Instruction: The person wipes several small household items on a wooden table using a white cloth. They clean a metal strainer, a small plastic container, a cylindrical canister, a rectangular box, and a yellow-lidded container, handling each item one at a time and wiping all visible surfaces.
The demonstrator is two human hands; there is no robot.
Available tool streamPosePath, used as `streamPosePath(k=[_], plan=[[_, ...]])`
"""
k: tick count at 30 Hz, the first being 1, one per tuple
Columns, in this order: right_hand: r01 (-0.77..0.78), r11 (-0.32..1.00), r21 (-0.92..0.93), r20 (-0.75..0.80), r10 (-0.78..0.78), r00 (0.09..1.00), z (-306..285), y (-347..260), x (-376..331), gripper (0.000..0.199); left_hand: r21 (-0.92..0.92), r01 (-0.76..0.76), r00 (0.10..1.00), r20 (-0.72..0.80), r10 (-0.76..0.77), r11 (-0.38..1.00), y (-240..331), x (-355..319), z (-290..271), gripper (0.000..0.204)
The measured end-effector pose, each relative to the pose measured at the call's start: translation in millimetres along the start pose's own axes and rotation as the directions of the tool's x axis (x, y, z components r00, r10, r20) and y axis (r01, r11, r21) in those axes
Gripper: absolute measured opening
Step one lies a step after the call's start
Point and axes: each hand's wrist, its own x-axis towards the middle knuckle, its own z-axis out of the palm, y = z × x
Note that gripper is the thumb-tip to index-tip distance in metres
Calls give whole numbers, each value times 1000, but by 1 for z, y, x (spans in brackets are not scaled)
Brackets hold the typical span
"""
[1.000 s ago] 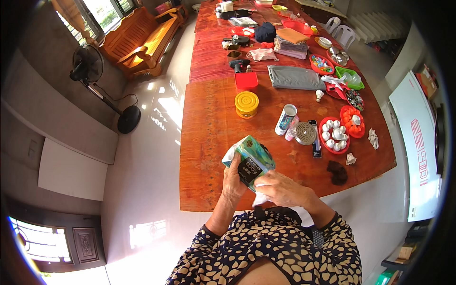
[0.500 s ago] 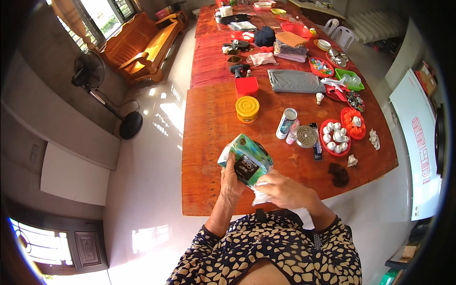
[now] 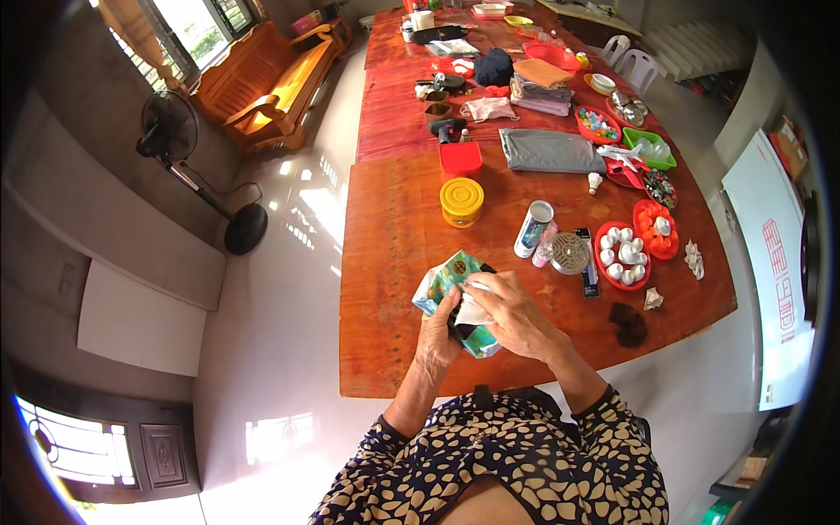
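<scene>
My left hand grips a soft green and blue packet from below, holding it over the near edge of the long wooden table. My right hand rests on top of the packet, its fingers pinching a white tissue at the packet's dark opening. Both forearms come up from my patterned sleeves at the bottom of the view.
On the table beyond my hands stand a yellow round tin, a white can, a round metal lid, a red tray of white pieces and a dark lump. Farther off lie a grey folded cloth and coloured trays. A standing fan and wooden bench are left.
My right hand has moved up onto the packet's opening and now pinches the white tissue there. The packet has tilted slightly and sits a little lower.
</scene>
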Motion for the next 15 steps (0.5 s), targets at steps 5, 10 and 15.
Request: streamPosePath(k=[5,10,15], plan=[[-122,992,20,250,113,962,-27,6,-26,49,19,-112,993,-47,112,994,6,-4,0,28],[1,998,-65,-123,-9,992,-15,-27,-9,46,57,-188,978,-85,192,981,-2,5,-1,23],[68,989,-135,20,-66,998,23,-15,-32,31,63,-200,973,-101,206,978,-1,7,7,20]])
